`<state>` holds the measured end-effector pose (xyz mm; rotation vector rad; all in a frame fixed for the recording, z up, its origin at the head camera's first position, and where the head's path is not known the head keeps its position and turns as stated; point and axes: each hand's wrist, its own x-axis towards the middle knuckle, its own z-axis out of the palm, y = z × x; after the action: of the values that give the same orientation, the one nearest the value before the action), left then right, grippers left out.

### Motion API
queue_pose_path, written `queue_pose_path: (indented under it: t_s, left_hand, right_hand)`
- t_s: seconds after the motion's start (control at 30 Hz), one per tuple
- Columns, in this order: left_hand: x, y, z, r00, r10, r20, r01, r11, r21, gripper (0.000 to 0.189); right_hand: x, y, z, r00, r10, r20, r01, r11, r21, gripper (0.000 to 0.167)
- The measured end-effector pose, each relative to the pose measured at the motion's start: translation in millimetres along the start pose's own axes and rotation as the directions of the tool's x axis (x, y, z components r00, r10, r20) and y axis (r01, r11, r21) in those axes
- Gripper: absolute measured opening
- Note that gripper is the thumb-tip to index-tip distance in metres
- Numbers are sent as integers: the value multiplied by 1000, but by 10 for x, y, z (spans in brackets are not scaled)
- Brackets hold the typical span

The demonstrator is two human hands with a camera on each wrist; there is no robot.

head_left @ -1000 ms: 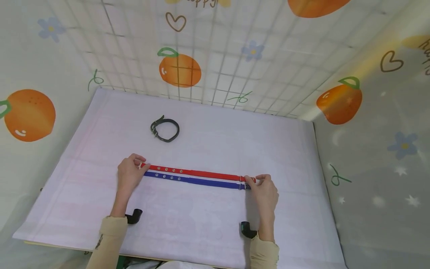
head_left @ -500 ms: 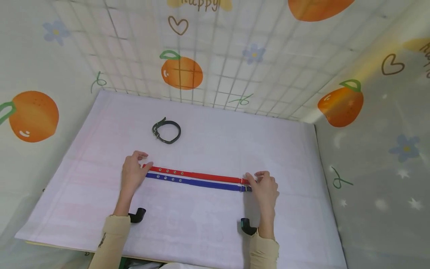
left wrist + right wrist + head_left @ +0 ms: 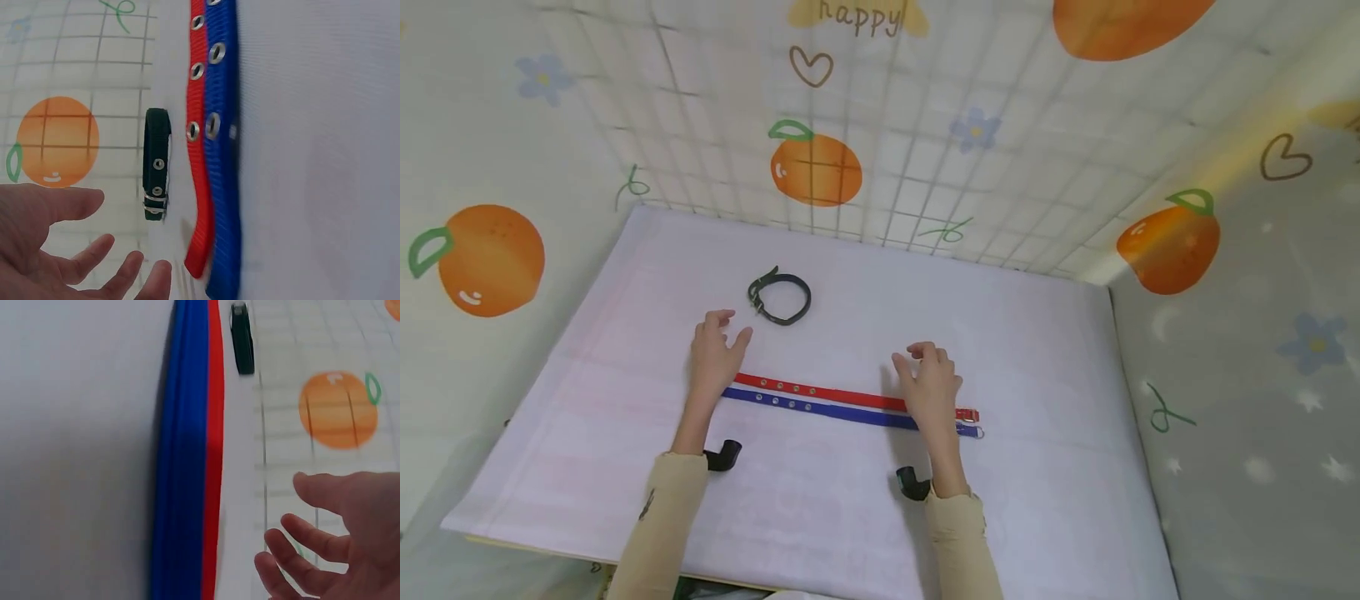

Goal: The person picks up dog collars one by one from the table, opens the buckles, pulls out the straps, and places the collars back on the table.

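Note:
Two flat collars, a red collar [image 3: 857,398] and a blue collar [image 3: 850,412], lie stretched out side by side, eyelets at the left and buckles at the right. Beyond them a dark green collar [image 3: 809,302] is buckled into a ring; the left wrist view shows its eyelets and buckle. My left hand [image 3: 715,358] hovers near the left ends of the straps, fingers relaxed and holding nothing. Above the right part of both straps is my right hand [image 3: 932,392], likewise holding nothing, hiding a piece of each.
A white cloth [image 3: 1037,500] covers the table. Behind it stands a wire grid [image 3: 917,192] under a sheet printed with oranges. Black wrist camera mounts [image 3: 724,456] stick out inward from both wrists.
Both hands have let go of the strap ends. My right hand has moved left over the straps, uncovering the buckles; my left hand has lifted forward towards the green collar.

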<state>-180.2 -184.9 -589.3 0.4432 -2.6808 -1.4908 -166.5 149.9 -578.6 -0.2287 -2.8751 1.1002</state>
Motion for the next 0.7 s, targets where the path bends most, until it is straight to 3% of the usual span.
queue_pose_path:
  t_s: [0.2, 0.37, 0.7]
  left_hand:
    - [145, 93, 86, 1000, -14, 23, 15, 999, -50, 62]
    - [250, 152, 175, 1000, -11, 8, 12, 998, -61, 64]
    - [393, 241, 321, 999, -40, -32, 40, 999, -21, 66]
  right_hand:
    - [186, -322, 250, 994, -101, -34, 101, 995, 16, 39]
    - [379, -562, 436, 990, -130, -48, 133, 989, 63, 36]
    - [655, -839, 826, 988, -147, 40, 146, 989, 38, 38]
